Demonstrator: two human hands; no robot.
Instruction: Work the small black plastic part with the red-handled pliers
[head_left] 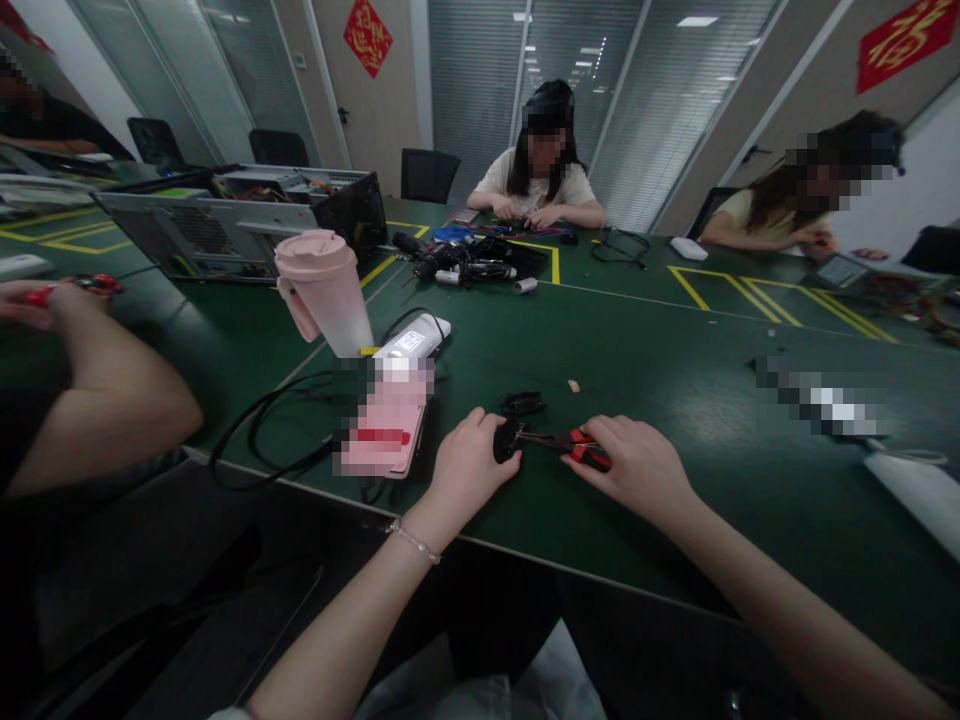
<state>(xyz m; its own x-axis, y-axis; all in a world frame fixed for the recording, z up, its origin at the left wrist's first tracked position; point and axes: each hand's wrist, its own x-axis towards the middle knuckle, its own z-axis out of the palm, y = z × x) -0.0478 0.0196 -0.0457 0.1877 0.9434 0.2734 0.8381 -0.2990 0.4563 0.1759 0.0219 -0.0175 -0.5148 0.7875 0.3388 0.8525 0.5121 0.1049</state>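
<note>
I saw the red-handled pliers (574, 445) lying nearly level, low over the green table (675, 330), their dark nose pointing left and meeting a small black part (506, 440).

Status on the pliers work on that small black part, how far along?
Looks done: one black piece lies loose on the table beyond the hands, a tan scrap near it. In hand: left hand grips the black part, right hand holds the red-handled pliers, tips at it. Left: probably finishing this part; it is not set down yet.
</note>
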